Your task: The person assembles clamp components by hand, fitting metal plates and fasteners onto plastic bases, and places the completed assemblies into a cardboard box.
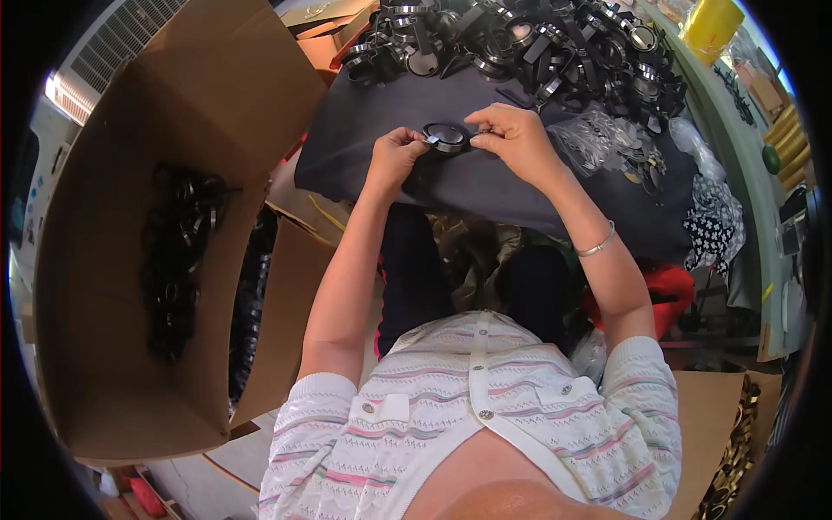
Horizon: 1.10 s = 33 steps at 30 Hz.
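Observation:
In front of me, a round watch point(447, 136) with a silver rim and black parts is held just above the dark cloth. The thumb and fingers of my left hand point(400, 157) pinch its left edge. Close to its right side, my right hand point(518, 143) has thumb and fingers closed around something small and dark that I cannot make out. Whether that small piece touches the watch does not show. A big heap of black-strapped watches point(494, 43) lies on the far part of the table point(364, 130).
Clear plastic bags with small flat metal pieces point(604, 143) lie to the right. At left stands a large cardboard box point(95, 286) containing dark watches or straps. Another open carton point(693, 433) at lower right holds gold-coloured pieces. A yellow roll point(712, 30) stands at far right.

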Each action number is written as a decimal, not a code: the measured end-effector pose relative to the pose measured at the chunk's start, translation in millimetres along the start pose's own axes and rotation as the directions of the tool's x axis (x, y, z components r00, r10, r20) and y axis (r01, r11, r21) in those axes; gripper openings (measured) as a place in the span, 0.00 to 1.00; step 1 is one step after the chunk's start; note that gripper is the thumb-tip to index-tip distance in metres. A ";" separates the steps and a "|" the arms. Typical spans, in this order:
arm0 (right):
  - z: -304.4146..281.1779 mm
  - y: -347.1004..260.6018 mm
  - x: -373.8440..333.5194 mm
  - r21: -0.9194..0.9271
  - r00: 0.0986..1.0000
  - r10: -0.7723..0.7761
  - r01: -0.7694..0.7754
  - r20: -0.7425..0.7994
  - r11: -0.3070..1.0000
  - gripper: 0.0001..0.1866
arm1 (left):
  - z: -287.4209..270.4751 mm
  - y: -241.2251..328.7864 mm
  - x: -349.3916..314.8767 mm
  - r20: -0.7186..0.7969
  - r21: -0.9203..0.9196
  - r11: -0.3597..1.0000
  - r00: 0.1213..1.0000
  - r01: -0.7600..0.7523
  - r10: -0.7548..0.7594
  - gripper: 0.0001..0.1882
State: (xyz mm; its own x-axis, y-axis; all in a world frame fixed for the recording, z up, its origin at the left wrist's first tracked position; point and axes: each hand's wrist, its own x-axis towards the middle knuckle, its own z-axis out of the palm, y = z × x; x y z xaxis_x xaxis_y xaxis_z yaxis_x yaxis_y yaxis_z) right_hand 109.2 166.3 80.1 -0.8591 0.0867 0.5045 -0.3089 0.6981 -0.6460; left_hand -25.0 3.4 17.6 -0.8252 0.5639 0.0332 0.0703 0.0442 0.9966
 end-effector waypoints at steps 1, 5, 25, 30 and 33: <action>5.2 1.7 1.6 0.172 0.990 0.130 -0.136 0.048 0.976 0.09 | -1.1 -0.5 0.9 0.009 0.000 1.000 1.000 -0.006 0.006 0.01; 25.7 21.9 8.8 0.370 0.972 0.110 -0.182 0.208 0.911 0.07 | -2.1 -1.5 5.1 0.040 -0.033 0.999 0.999 -0.023 0.025 0.01; 39.6 29.5 52.9 -0.006 0.923 -0.276 0.288 0.268 0.958 0.07 | 9.4 -13.6 -17.5 -0.102 0.473 0.796 0.874 -0.377 0.475 0.12; 36.4 25.2 81.7 0.053 0.854 -0.235 0.238 0.464 0.970 0.08 | 8.7 -14.4 -16.9 -0.117 0.520 0.747 0.831 -0.415 0.543 0.12; 34.6 21.2 93.2 0.037 0.804 -0.181 0.194 0.567 0.980 0.07 | 8.3 -16.4 -13.4 -0.112 0.564 0.715 0.819 -0.413 0.562 0.13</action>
State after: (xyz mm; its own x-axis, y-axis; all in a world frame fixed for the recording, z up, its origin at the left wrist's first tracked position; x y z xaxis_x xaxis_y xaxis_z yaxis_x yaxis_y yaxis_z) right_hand 8.5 164.6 93.7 -0.8662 -0.4590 0.1977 -0.4846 0.6750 -0.5563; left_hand -10.4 2.0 0.2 -0.6993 0.3947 0.5960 0.7076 0.2639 0.6555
